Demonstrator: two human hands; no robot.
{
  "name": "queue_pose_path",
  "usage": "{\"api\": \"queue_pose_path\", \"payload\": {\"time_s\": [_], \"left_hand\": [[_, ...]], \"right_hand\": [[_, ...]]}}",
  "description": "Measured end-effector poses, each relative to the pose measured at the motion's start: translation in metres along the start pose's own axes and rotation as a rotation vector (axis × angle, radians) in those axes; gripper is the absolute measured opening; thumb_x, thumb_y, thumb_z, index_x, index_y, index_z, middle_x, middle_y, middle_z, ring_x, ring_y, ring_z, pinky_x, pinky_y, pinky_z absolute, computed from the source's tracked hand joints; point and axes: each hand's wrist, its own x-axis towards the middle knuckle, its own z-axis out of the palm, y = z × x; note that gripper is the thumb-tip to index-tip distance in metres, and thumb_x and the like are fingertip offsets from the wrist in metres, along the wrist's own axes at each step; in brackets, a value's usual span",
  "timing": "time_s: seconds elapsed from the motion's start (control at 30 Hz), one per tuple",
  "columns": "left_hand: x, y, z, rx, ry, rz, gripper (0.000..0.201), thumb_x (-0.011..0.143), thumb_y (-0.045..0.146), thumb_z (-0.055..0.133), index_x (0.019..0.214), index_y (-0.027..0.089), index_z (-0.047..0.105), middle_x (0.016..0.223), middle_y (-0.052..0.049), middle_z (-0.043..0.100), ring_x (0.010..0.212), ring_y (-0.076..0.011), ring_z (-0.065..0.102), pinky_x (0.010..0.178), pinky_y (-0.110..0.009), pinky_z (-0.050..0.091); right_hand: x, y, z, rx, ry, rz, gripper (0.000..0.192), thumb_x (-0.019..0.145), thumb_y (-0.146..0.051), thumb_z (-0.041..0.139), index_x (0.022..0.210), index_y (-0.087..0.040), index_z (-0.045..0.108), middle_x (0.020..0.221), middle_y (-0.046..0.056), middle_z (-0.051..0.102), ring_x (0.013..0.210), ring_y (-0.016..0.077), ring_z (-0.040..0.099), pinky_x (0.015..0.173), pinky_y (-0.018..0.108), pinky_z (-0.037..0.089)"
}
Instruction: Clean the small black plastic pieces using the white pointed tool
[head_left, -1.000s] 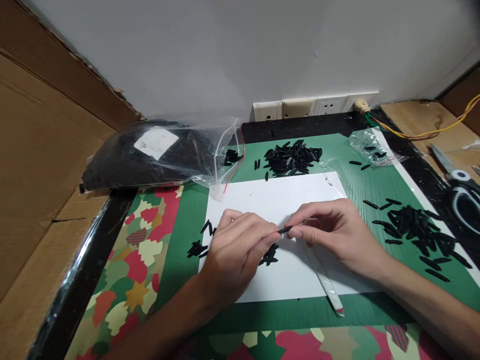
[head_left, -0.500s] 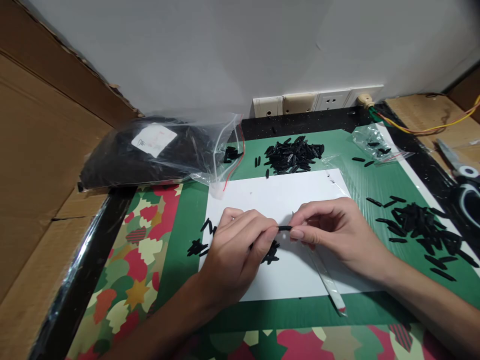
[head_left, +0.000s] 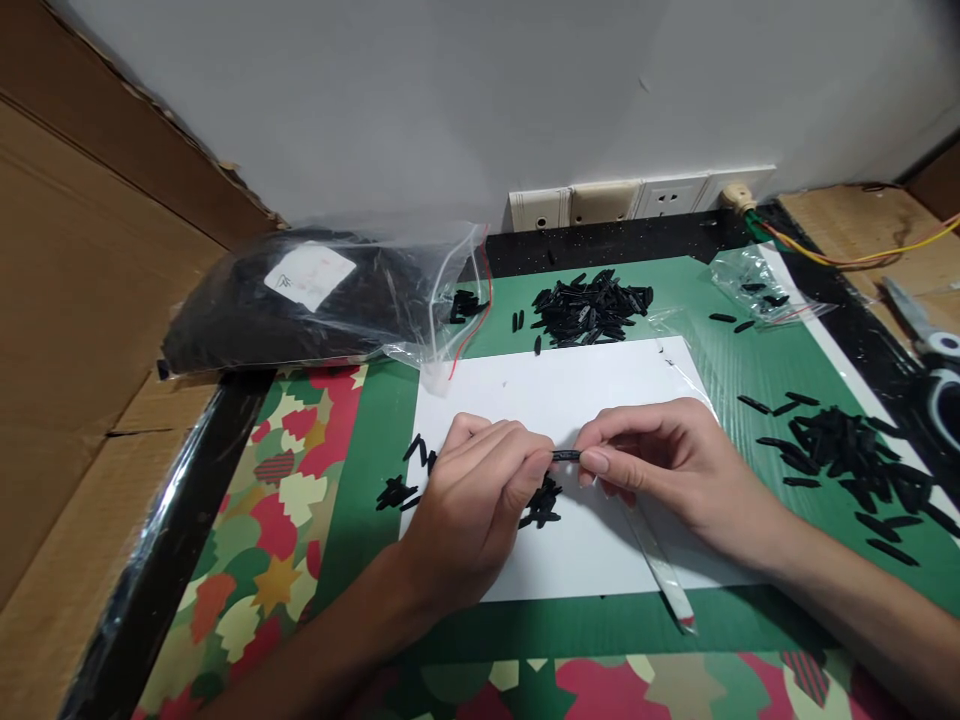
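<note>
A grey wall with a socket strip backs a bench laid with a green mat (head_left: 360, 440) and 1 white sheet (head_left: 570, 400). Above the sheet's middle, the left hand (head_left: 472, 500) and right hand (head_left: 660, 465) each pinch an end of 1 small black piece (head_left: 567, 456) between thumb and fingertips, the other fingers curled.

I judge the work well under way: 3 loose heaps lie out, at 12 o'clock (head_left: 592, 305), at 3 o'clock (head_left: 847, 455) and a little one just under the hands (head_left: 541, 503). Much is left, since 1 full bag (head_left: 300, 300) sits at 10 o'clock. A strip tool (head_left: 660, 560) lies at 5 o'clock.
</note>
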Motion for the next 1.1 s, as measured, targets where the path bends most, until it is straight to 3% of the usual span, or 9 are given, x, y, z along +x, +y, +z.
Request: {"api": "queue_pose_path", "payload": {"time_s": [0.2, 0.43, 0.73, 0.97, 1.1], "left_hand": [[-0.0016, -0.0041, 0.0005, -0.045, -0.076, 0.022, 0.030, 0.118, 0.020, 0.032, 0.106, 0.021, 0.060, 0.088, 0.002, 0.069, 0.076, -0.0142, 0.060, 0.085, -0.035, 0.036], [-0.0013, -0.0039, 0.0004, -0.071, -0.005, 0.075, 0.027, 0.120, 0.034, 0.036, 0.109, 0.021, 0.057, 0.086, 0.002, 0.070, 0.073, -0.0121, 0.061, 0.084, -0.033, 0.039], [0.0009, -0.0004, -0.0035, -0.047, 0.030, 0.116, 0.018, 0.117, 0.030, 0.047, 0.108, 0.021, 0.059, 0.081, 0.005, 0.070, 0.068, -0.0104, 0.061, 0.081, -0.033, 0.041], [0.0015, -0.0017, -0.0015, 0.051, 0.002, 0.073, 0.012, 0.114, 0.016, 0.049, 0.111, 0.021, 0.060, 0.089, 0.003, 0.073, 0.074, -0.0122, 0.063, 0.083, -0.033, 0.039], [0.0017, -0.0021, 0.0006, 0.071, -0.006, 0.043, 0.017, 0.116, 0.019, 0.045, 0.107, 0.021, 0.059, 0.085, 0.004, 0.070, 0.071, -0.0120, 0.060, 0.081, -0.033, 0.038]], "right_hand": [[-0.0016, -0.0037, 0.0005, 0.070, -0.016, 0.045, 0.014, 0.088, -0.027, 0.093, 0.084, -0.017, 0.084, 0.072, 0.000, 0.072, 0.064, 0.0075, 0.056, 0.059, 0.016, 0.045], [-0.0023, -0.0016, 0.0012, 0.208, -0.071, 0.086, 0.013, 0.089, -0.026, 0.091, 0.085, -0.016, 0.084, 0.075, 0.001, 0.072, 0.065, 0.0077, 0.056, 0.060, 0.016, 0.045], [-0.0062, -0.0023, 0.0013, 0.314, -0.129, 0.134, 0.024, 0.095, -0.032, 0.085, 0.080, -0.014, 0.082, 0.074, 0.003, 0.067, 0.063, 0.0081, 0.055, 0.059, 0.019, 0.042], [-0.0042, -0.0008, 0.0013, 0.224, -0.021, 0.108, 0.020, 0.091, -0.032, 0.089, 0.082, -0.015, 0.083, 0.074, 0.002, 0.068, 0.063, 0.0089, 0.053, 0.057, 0.021, 0.039], [-0.0051, -0.0004, 0.0009, 0.144, -0.006, 0.102, 0.025, 0.096, -0.038, 0.084, 0.084, -0.016, 0.083, 0.075, 0.002, 0.069, 0.062, 0.0087, 0.050, 0.056, 0.023, 0.037]]}}
